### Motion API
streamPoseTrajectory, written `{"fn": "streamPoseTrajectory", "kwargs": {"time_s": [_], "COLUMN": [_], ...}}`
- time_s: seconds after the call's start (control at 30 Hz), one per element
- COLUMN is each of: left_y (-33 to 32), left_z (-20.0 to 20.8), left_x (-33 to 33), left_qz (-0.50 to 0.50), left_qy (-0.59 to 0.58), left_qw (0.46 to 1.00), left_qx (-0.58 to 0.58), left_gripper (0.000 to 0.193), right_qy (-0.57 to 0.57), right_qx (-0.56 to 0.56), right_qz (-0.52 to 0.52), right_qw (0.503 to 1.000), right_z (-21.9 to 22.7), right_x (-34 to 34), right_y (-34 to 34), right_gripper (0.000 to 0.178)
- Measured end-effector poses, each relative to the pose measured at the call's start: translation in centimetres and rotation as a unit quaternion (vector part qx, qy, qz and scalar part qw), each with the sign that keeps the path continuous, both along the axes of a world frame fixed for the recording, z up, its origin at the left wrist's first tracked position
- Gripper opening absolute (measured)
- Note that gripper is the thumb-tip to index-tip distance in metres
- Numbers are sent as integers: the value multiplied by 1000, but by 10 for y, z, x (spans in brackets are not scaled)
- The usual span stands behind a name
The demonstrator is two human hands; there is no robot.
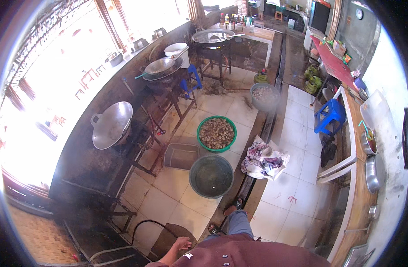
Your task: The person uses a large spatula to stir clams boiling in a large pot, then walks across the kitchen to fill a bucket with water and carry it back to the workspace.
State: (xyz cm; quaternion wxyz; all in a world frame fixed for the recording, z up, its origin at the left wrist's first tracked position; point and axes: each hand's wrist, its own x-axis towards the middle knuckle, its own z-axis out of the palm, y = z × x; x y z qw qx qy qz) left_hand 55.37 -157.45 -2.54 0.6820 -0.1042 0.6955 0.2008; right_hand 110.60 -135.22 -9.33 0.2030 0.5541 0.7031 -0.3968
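My left hand [182,243] hangs beside my body at the lower edge, its fingers loosely bent and apart, with nothing visible in it. My right hand is out of sight. On the floor ahead of my feet stands a round dark grey tub [211,186], seemingly with water inside. Just beyond it, a green basin [234,135] is filled with small brownish lumps [216,133] that look like shellfish. A grey rectangular tray [181,156] lies to the left of both. Farther off, another grey tub [265,107] holds similar pale pieces. Neither hand touches any of these.
A crumpled white and purple sack [264,159] lies right of a dark floor channel [244,192]. Woks, including a large one [112,124], line the left counter. A blue stool [331,115] and a wooden worktop [364,196] stand right. A black hose [144,222] curves near my left hand.
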Motion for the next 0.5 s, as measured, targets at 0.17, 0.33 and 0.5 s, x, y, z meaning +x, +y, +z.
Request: {"fn": "streamPoseTrajectory", "kwargs": {"time_s": [0.17, 0.33, 0.5], "left_y": [33, 106, 190], "left_z": [19, 23, 38], "left_x": [-5, -21, 0], "left_qz": [8, -31, 133], "left_qy": [-82, 39, 112], "left_qw": [995, 994, 979], "left_qx": [56, 101, 107], "left_gripper": [24, 29, 38], "right_qy": [214, 275, 126], "right_qx": [-90, -92, -214], "right_qz": [-519, -488, -489], "right_qw": [823, 824, 836], "right_z": [47, 110, 86], "right_x": [-71, -95, -58], "right_y": [103, 193, 243], "right_gripper": [22, 31, 30]}}
